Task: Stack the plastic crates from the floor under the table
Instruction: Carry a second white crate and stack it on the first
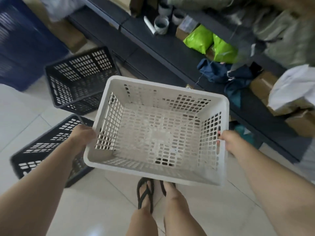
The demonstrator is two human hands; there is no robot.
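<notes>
No text, label, brand, number or sign can be read anywhere: the white perforated plastic crate (158, 132), the farther black lattice plastic crate (80, 79), the nearer black lattice plastic crate (46, 147), the bright green plastic bags (199, 40) and the brown cardboard boxes (262, 84) show no legible marking, and much of the view is blurred

My one camera sits on my head, wide-angle, looking forward and steeply down, so my feet (168, 191) on the tiled floor (102, 210) fall at the bottom edge. It is close above the white crate (158, 133) I carry, with the dark table (170, 48) slanting across the top right.
</notes>
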